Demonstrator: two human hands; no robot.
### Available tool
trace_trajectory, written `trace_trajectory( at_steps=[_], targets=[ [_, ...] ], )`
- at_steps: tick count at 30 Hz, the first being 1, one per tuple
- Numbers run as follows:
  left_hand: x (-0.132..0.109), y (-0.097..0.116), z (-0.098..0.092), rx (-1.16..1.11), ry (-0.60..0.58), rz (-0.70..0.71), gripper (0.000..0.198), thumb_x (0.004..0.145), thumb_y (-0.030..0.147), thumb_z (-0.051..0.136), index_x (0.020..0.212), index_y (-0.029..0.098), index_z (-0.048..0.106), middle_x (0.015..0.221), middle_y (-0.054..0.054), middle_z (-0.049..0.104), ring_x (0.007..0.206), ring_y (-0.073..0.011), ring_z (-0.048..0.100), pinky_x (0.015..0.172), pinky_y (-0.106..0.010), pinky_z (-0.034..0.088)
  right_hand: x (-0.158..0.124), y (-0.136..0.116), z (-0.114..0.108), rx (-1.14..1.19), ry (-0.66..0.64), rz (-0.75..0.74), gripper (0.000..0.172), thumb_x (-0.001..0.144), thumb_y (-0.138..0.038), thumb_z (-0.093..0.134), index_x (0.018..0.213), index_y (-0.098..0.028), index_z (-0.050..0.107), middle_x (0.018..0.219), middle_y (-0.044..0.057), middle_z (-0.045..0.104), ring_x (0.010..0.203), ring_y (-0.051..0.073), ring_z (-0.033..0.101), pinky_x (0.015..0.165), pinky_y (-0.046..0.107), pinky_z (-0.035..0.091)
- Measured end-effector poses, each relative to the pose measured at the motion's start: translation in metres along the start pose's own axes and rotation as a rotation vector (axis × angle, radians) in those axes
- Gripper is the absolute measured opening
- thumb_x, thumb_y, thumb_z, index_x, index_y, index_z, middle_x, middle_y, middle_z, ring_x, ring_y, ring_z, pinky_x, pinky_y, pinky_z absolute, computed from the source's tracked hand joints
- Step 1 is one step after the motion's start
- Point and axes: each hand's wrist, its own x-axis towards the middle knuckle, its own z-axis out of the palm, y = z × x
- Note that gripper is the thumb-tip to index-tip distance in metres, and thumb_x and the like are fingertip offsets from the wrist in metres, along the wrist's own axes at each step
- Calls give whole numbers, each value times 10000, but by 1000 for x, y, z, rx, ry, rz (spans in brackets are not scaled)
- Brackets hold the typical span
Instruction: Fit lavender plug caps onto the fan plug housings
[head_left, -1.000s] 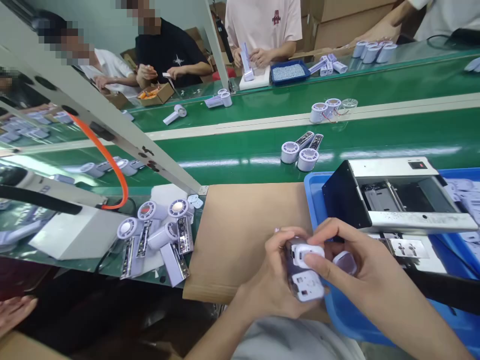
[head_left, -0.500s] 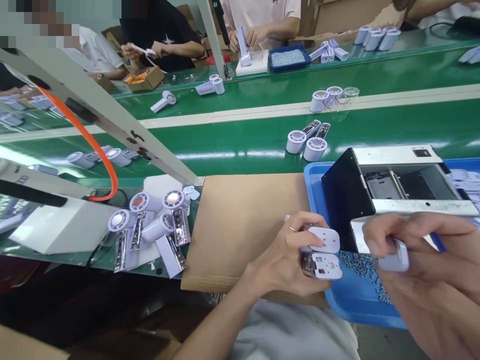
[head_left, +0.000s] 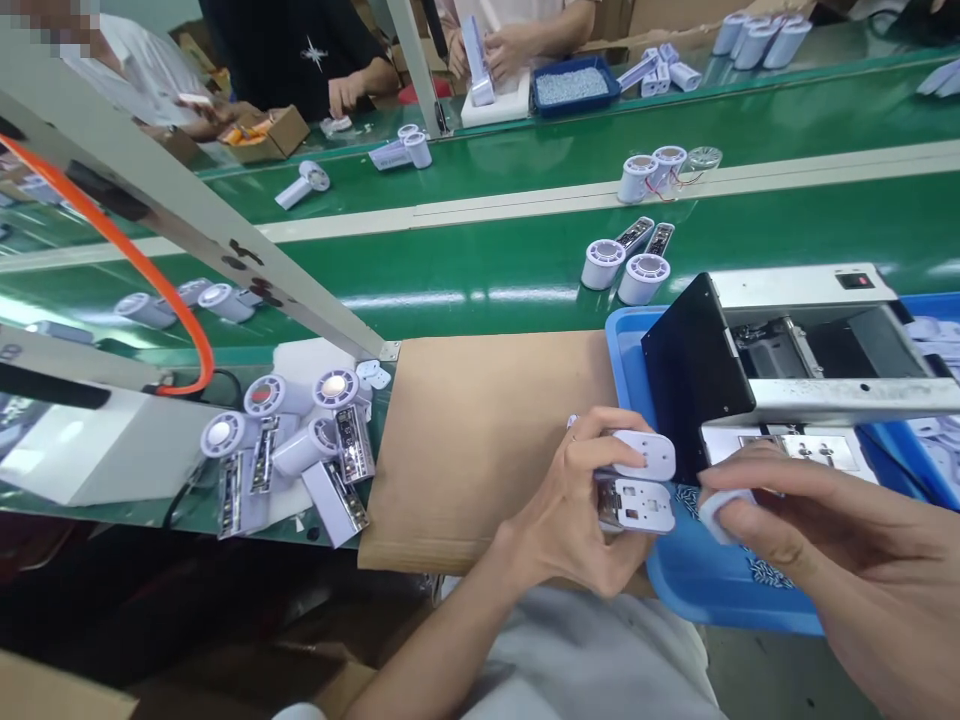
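Nearest, the right hand (head_left: 810, 540) pinches a small white cap (head_left: 716, 505) at 3 o'clock of the left hand (head_left: 581, 510), which grips two white housings (head_left: 637, 485) over the blue tray's (head_left: 697, 590) edge. Fitting stage, seemingly; careful alignment comes next.

A green bench (head_left: 480, 290) carries a brown cardboard sheet (head_left: 480, 440), a blue tray (head_left: 720, 590), a cluster of small white fan units (head_left: 292, 450) at its near edge and two more fan units (head_left: 626, 270) mid-belt.

Glossy green belt (head_left: 525, 280), matt brown cardboard (head_left: 480, 440), smooth blue plastic tray (head_left: 712, 590).
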Motion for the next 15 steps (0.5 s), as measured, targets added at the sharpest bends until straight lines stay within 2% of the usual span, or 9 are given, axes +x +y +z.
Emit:
trace_trajectory(
  at_steps=[2, 4, 7, 9, 12, 13, 15],
  targets=[
    [-1, 0, 2, 13, -2, 2, 791, 790, 142, 827, 1447, 337, 433, 1363, -103, 673, 1224, -296, 750, 965, -480, 639, 8, -12, 10, -22, -50, 45, 710, 1039, -785, 972, 1120, -122, 729, 1031, 137, 583, 1001, 260, 655, 746, 258, 640],
    [-3, -2, 3, 27, 2, 16, 775, 816, 209, 915, 1416, 345, 443, 1360, -86, 675, 1182, -272, 758, 963, -453, 634, 17, -24, 21, -23, -61, 73, 738, 1021, -818, 969, 1105, -126, 729, 961, 127, 544, 958, 258, 639, 718, 264, 626],
    [-8, -9, 5, 65, 48, 57, 930, 784, 547, 1094, 1409, 349, 435, 1330, -68, 682, 1124, -239, 762, 983, -428, 632, 23, -29, 26, 11, -75, 114, 728, 1016, -807, 975, 1076, -125, 726, 947, 126, 534, 912, 246, 632, 679, 255, 616],
    [-12, -14, 8, 81, 61, 88, 1110, 666, 783, 1086, 1436, 348, 416, 1344, -80, 680, 1101, -237, 765, 975, -429, 635, 20, -25, 21, 54, -135, 149, 701, 1021, -769, 983, 1052, -119, 722, 976, 132, 552, 885, 237, 636, 648, 243, 611],
    [-16, -19, 12, 93, 56, 87, 1214, 594, 935, 1012, 1458, 376, 368, 1390, -89, 658, 1098, -247, 770, 958, -443, 627, 11, -20, 14, 151, -306, 204, 646, 1088, -719, 928, 1028, -115, 709, 1046, 139, 581, 847, 204, 642, 621, 199, 597],
    [-16, -20, 13, 105, 58, 80, 1217, 591, 959, 992, 1458, 386, 360, 1388, -81, 657, 1101, -249, 770, 957, -446, 622, 7, -21, 15, 188, -316, 247, 635, 1097, -705, 918, 1021, -116, 693, 1063, 134, 586, 851, 188, 638, 632, 173, 591],
    [-16, -19, 15, 136, 65, 87, 1188, 624, 984, 955, 1463, 388, 360, 1373, -72, 664, 1103, -254, 769, 949, -446, 611, 0, -29, 22, 259, -231, 354, 647, 1041, -678, 969, 1015, -117, 648, 1041, 104, 558, 865, 157, 611, 662, 128, 576]
  ],
)
